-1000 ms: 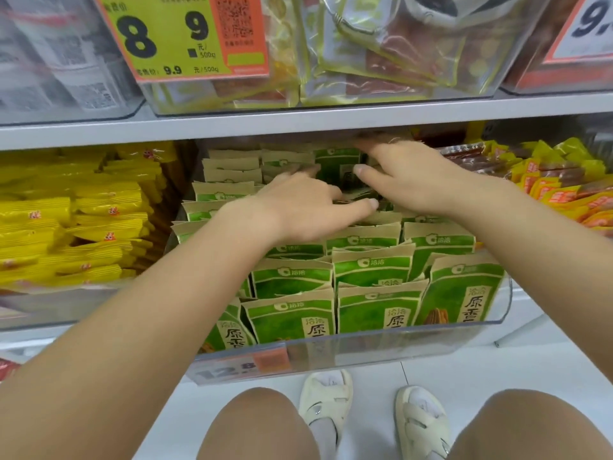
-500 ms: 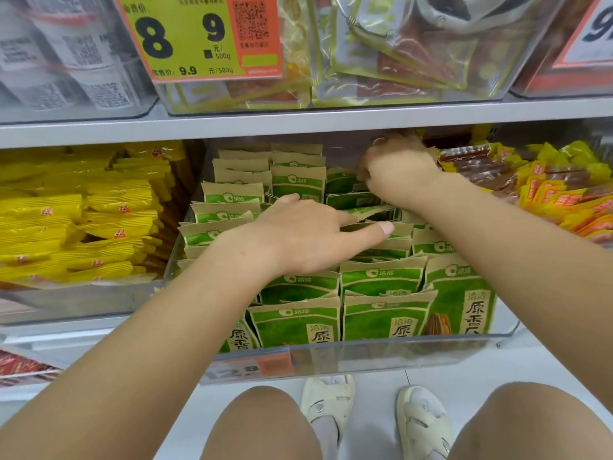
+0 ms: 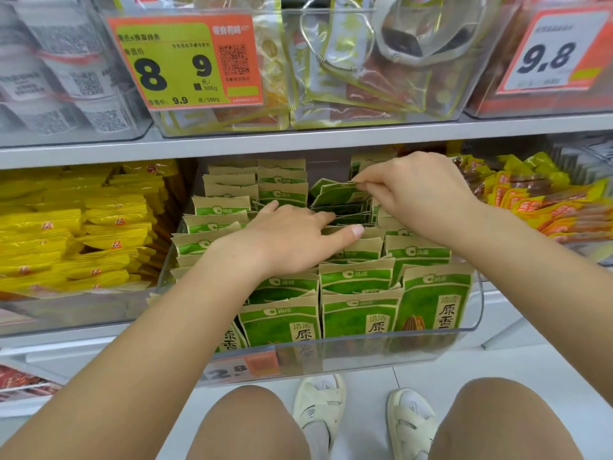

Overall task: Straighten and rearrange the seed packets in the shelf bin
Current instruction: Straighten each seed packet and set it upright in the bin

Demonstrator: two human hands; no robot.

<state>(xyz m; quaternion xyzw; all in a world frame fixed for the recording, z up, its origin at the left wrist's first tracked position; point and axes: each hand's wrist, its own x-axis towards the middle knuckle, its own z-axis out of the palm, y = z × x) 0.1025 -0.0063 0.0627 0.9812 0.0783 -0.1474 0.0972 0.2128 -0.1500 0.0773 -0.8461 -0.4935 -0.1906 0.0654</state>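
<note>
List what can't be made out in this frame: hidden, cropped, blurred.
- Seed packets under the left hand, head view: covered by palm and forearm.
- Tilted packet pinched by the right hand: print too small, far edge behind fingers.
- Bin's own price tag: blurred through the clear bin front, partly behind the left arm.
- Front-row packet bottoms: smeared by the bin wall.

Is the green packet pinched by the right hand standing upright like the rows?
No, tipped. The packet lies slanted across the back middle gap, its top edge pinched by the right hand, while the front packets stand upright.
</note>
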